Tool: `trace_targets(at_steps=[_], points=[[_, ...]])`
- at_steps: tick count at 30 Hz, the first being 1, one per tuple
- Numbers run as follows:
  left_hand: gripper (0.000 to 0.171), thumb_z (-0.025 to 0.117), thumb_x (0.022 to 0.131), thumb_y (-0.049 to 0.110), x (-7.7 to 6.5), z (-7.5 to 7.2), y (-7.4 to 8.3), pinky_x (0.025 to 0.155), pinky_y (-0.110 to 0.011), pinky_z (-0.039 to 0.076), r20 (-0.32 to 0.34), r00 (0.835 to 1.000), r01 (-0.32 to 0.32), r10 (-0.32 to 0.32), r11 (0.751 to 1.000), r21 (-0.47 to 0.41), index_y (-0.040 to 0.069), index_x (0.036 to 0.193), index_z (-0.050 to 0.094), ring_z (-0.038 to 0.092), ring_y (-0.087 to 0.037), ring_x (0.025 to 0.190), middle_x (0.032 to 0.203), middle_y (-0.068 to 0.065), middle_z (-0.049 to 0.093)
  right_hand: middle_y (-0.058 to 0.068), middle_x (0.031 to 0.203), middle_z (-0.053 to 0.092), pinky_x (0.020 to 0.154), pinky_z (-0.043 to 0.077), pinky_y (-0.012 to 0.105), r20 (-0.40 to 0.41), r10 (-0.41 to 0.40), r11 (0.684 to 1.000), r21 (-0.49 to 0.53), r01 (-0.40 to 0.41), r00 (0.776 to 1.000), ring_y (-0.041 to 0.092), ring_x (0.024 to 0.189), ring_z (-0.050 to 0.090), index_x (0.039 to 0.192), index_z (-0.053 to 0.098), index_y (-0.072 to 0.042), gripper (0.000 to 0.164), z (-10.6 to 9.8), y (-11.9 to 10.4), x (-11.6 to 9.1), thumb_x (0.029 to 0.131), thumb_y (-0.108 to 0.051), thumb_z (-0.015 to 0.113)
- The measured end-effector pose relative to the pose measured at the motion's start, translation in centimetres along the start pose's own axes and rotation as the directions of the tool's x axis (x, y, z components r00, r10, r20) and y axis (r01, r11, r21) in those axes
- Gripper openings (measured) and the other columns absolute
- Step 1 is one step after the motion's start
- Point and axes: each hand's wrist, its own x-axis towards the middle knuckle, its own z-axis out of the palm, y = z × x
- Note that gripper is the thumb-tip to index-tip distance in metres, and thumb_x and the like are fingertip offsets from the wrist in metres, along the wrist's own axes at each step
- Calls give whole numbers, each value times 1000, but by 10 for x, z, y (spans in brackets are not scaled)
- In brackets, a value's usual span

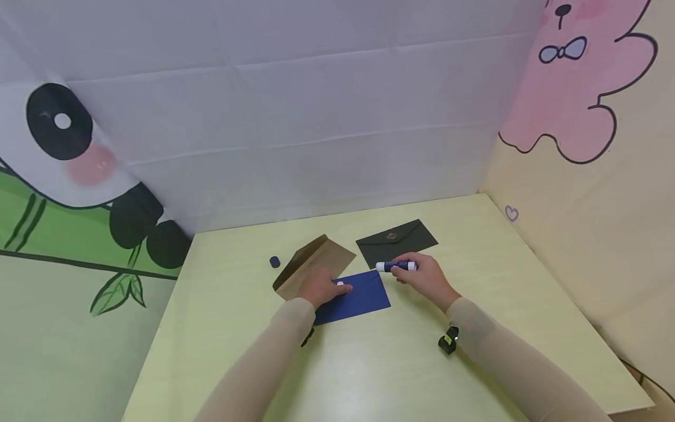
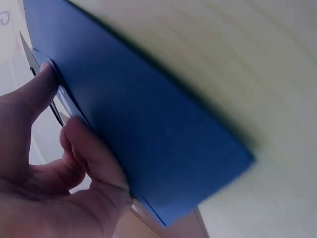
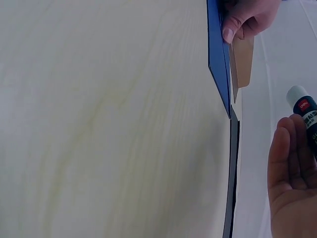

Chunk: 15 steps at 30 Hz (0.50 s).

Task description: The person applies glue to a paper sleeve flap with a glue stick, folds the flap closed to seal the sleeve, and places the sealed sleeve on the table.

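The black envelope (image 1: 396, 245) lies closed, the brown envelope (image 1: 323, 255) not yet; the left hand (image 1: 319, 287) pinches the blue envelope (image 1: 364, 298), the right hand (image 1: 428, 278) grips an uncapped glue stick (image 1: 391, 266).

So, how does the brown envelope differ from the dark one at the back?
The brown envelope has its flap open, while the dark envelope has its flap folded down. The dark envelope bears a gold mark; none shows on the visible part of the brown envelope. In the head view, the brown envelope is left of the dark envelope. Both are on the table.
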Motion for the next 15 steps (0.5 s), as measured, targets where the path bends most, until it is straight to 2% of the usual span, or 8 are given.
trace_targets(at_steps=[2, 5, 6, 9, 15], points=[[55, 101, 94, 46, 5, -1, -8, 70, -35, 42, 17, 1000, -14, 14, 1000, -11, 14, 71, 63, 54, -19, 74, 72, 1, 48, 22, 123, 85, 89, 65, 31, 5, -1, 1000, 4, 1, 1000, 23, 100, 80, 133, 82, -4, 30, 2, 0, 1, 111, -23, 84], [53, 99, 96, 37, 24, 7, -25, 67, -33, 44, 27, 998, -64, 64, 998, 13, 16, 67, 60, 57, -19, 70, 68, 2, 51, 21, 120, 86, 88, 64, 30, 9, -11, 1000, 5, 11, 1000, 23, 98, 79, 133, 81, -3, 30, 4, 1, 2, 111, -23, 84], [51, 97, 97, 33, 25, 6, -25, 66, -33, 45, 34, 996, -79, 79, 997, 15, 16, 67, 60, 58, -19, 69, 67, 2, 52, 21, 118, 86, 86, 63, 29, 8, -16, 1000, 5, 16, 1000, 22, 98, 78, 133, 81, -3, 31, 3, 1, 2, 110, -23, 84], [44, 90, 100, 23, 26, 4, -28, 65, -33, 46, 33, 994, -102, 101, 995, 21, 18, 68, 60, 60, -18, 70, 69, 2, 55, 20, 116, 86, 85, 63, 30, 14, -27, 1000, 4, 27, 1000, 21, 97, 77, 133, 81, -2, 31, 5, -2, 2, 110, -24, 84], [35, 85, 100, 13, 14, -7, -17, 68, -35, 46, 45, 997, -63, 62, 998, 12, 15, 74, 62, 60, -23, 76, 77, -3, 57, 20, 117, 87, 87, 63, 31, 13, -13, 1000, 0, 13, 1000, 24, 98, 77, 132, 82, -4, 30, 7, 0, 5, 111, -24, 84]])
